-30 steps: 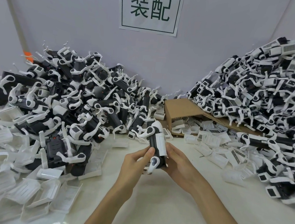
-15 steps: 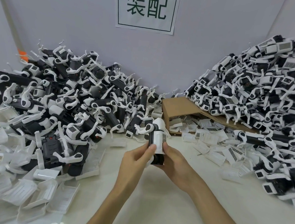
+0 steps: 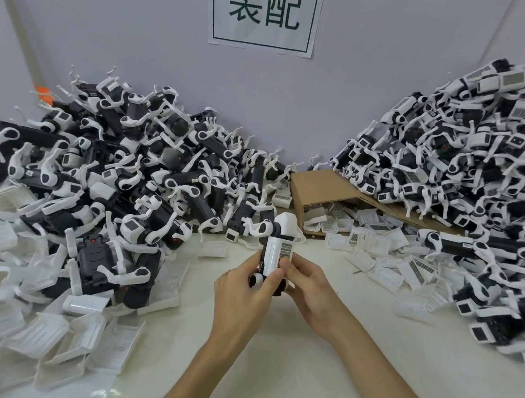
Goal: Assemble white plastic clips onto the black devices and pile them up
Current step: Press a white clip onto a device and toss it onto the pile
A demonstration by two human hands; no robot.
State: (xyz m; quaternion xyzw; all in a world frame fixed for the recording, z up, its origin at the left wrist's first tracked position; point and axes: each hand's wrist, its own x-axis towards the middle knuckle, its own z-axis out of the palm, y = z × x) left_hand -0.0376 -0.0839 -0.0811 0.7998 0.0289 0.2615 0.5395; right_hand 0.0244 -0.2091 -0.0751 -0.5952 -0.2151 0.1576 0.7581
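You hold one device [image 3: 279,290] upright in both hands, just in front of the box [image 3: 316,187]. Your left hand [image 3: 243,289] grips its lower end, fingers curled round it. Your right hand [image 3: 313,289] pinches the clip [image 3: 272,252] on its face, thumb on the barcode. Left of the box is a pile [image 3: 130,171] of clipped devices, and right of it a bigger pile [image 3: 463,169]. Loose clips [image 3: 36,337] lie far left of the box on the table [image 3: 272,364].

paper sign [image 3: 264,11] on wall, flattened cardboard [image 3: 319,184] on table
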